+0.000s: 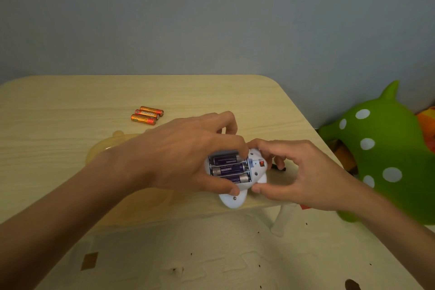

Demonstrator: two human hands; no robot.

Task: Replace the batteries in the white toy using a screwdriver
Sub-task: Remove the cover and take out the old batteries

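The white toy [235, 198] lies underside up near the table's front edge, its battery bay uncovered with three purple batteries [229, 170] inside. My left hand [188, 155] grips the toy from the left, a fingertip pressing the end of the top purple battery. My right hand [292, 174] holds the toy's right side between thumb and fingers. Three orange batteries [147, 115] lie together farther back on the table. A dark tool tip, probably the screwdriver [279, 168], shows just behind my right fingers; most of it is hidden.
The light wooden table [70, 106] has a translucent yellowish dish [103, 148] under my left wrist. A green spotted plush toy [386, 148] stands on the floor to the right. A grey wall runs behind. The table's white leg [282, 219] shows below the front edge.
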